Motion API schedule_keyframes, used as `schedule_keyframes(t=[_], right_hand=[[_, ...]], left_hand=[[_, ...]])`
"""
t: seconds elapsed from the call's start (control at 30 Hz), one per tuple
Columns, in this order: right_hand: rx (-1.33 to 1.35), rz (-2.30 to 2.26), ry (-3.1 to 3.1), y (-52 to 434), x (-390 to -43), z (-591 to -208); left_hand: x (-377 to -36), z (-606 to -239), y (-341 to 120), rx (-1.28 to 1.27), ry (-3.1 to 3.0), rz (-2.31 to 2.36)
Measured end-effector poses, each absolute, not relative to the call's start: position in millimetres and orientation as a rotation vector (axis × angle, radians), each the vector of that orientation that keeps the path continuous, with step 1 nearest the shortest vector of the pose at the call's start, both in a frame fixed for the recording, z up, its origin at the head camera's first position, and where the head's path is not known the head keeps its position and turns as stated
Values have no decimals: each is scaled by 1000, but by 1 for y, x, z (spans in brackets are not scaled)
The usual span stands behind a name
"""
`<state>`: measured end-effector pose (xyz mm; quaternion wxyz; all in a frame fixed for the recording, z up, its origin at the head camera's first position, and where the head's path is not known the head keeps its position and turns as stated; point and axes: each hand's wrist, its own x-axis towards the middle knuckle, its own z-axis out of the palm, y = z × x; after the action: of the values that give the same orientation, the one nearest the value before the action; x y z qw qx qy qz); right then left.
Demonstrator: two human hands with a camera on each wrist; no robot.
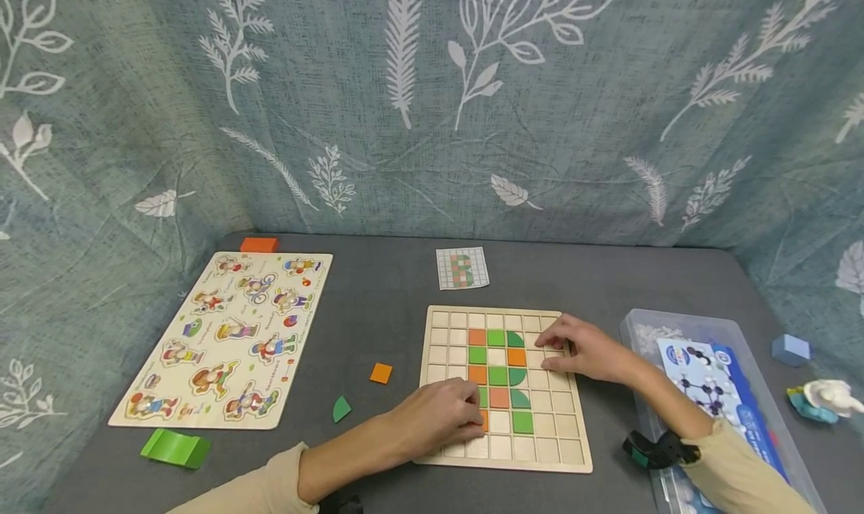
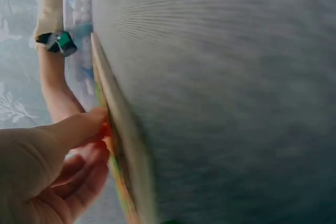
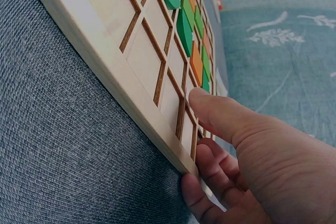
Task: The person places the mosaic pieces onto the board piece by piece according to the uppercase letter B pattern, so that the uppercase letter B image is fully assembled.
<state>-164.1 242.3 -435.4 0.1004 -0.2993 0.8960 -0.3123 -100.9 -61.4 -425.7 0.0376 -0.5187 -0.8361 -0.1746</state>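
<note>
A wooden grid board (image 1: pixel 520 458) lies on the table with green and orange squares and dark green quarter-circle pieces in its cells. Over its lower left part is my left hand (image 1: pixel 435 416). In the left wrist view, that hand's thumb and fingers pinch an orange tile (image 2: pixel 106 129) at the board, mostly hidden behind them. At the right side, my right hand (image 1: pixel 594 349) rests with loosely bent fingers on the board's edge, thumb over a bare cell in the right wrist view. A loose orange square (image 1: pixel 381 373) and green quarter-circle (image 1: pixel 341 409) lie left of the board.
A small pattern card (image 1: pixel 462 268) lies behind the board. At left are a picture puzzle board (image 1: pixel 223 341), a green block (image 1: pixel 175 449) and an orange block (image 1: pixel 259 244). A clear plastic box (image 1: pixel 715 326) stands under the right forearm, with a blue block (image 1: pixel 791 350) beyond.
</note>
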Motion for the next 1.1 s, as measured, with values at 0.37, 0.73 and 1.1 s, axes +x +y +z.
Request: schedule_keyframes(t=[0.37,0.73,1.1], right_hand=[[-868,-938,2644,240,-165,-436],[-846,-925,2646,241,-164,-435],[-858,-932,2645,241,-164,-435]], left_hand=[[-110,-419,-123,-1318,-2763,-790],[-115,-426,-210,-985,-2765,-1095],[-101,-428,-236,-1241,-2905,-1029]])
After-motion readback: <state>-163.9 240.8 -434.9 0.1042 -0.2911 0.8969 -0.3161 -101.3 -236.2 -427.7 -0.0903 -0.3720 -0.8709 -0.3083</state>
